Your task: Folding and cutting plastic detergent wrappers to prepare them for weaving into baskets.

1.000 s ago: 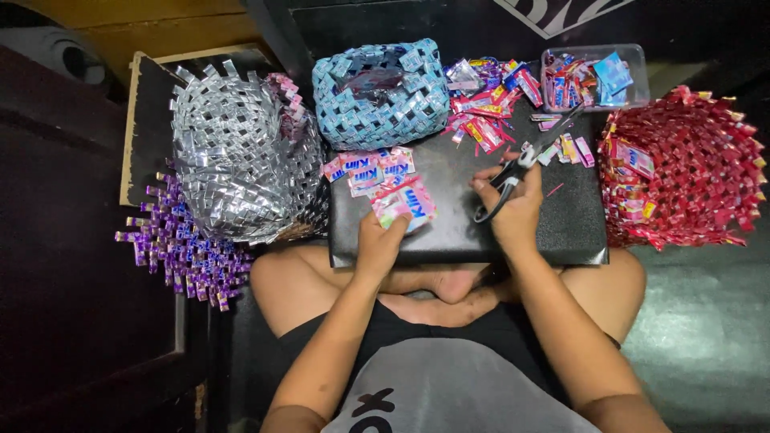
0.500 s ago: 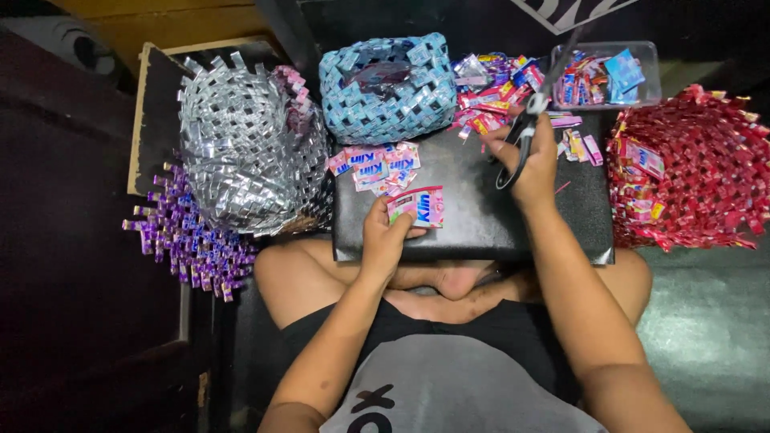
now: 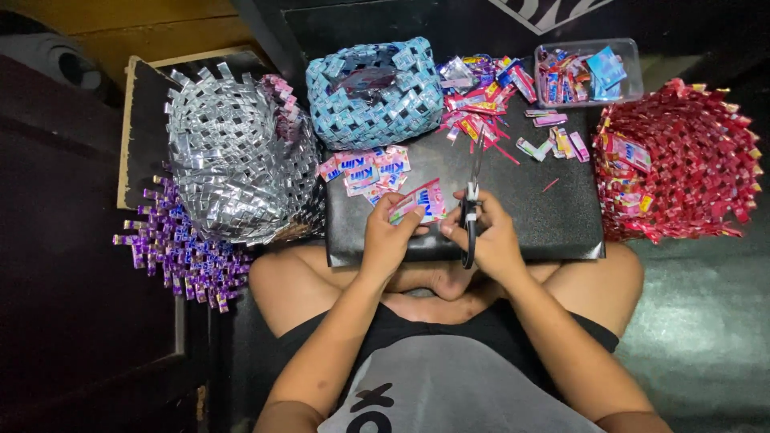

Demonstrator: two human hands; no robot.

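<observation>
Woven baskets (image 3: 371, 92) around black board (image 3: 545, 216)

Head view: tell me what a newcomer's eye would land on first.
The woven baskets stand out: a red basket at the right, a blue basket at top centre and a silver basket at the left. At the middle, on a black board across the lap, the left hand holds a pink wrapper and the right hand holds black scissors, blades pointing away.
</observation>
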